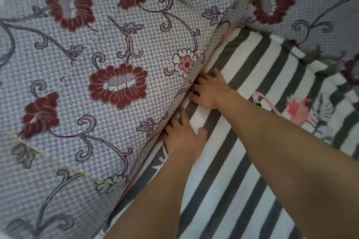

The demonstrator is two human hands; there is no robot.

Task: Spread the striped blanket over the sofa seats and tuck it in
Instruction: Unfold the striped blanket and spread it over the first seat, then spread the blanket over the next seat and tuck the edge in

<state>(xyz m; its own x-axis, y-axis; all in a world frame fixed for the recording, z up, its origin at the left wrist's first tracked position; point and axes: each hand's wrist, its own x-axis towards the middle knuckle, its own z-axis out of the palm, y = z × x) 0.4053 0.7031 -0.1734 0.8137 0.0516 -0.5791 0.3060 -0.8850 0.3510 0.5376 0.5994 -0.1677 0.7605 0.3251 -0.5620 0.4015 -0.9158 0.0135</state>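
The striped blanket (242, 170), grey and white with a pink flamingo print, lies across the sofa seat. Its left edge runs into the crease where the seat meets the floral sofa back (97, 64). My left hand (184, 136) presses flat on the blanket at that crease, fingertips pushed toward the gap. My right hand (209, 89) lies a little farther along the same crease, fingers spread and pressing the blanket edge down. The fingertips of both hands are partly hidden under the back cushion.
A second floral cushion (301, 6) stands at the far right corner, and the blanket's far edge is bunched against it. The sofa back bulges over the crease on the left.
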